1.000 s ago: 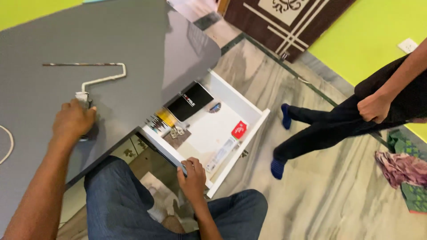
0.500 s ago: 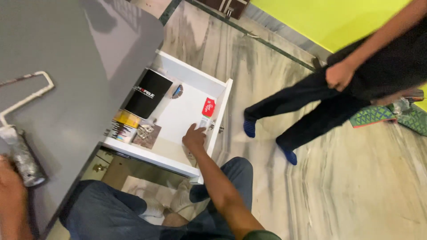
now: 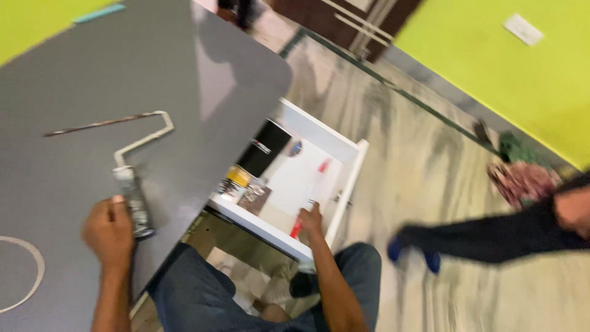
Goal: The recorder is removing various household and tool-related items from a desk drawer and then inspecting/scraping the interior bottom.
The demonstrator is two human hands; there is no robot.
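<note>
Your left hand (image 3: 109, 232) rests on the grey surface (image 3: 92, 74), its fingers curled loosely against the near end of the paint-roller handle (image 3: 134, 203); you cannot tell from this view whether the grip is clenched around it or merely touching. The handle's long axis runs away from you, and its white wire frame (image 3: 147, 136) bends off toward the far side of the surface. Take the open white drawer (image 3: 347, 184) below the surface's edge as the landmark. Your right hand (image 3: 310, 220) is inside it at its near front corner, fingers closed on a slim red-tipped object (image 3: 297, 229) whose kind is too blurred to name; it points down toward the drawer's near rail. A second long red-and-white item (image 3: 319, 175) lies on the drawer floor just beyond that hand, its long axis running toward the drawer's far wall; the right hand is by far the nearer to it. At the drawer's inner side, under the surface, sit a black box (image 3: 263, 146), a yellow-lidded tin (image 3: 235, 178) and a small packet (image 3: 253, 195). Another person's dark-clothed legs (image 3: 491, 237) stand on the floor well apart from the drawer.
</note>
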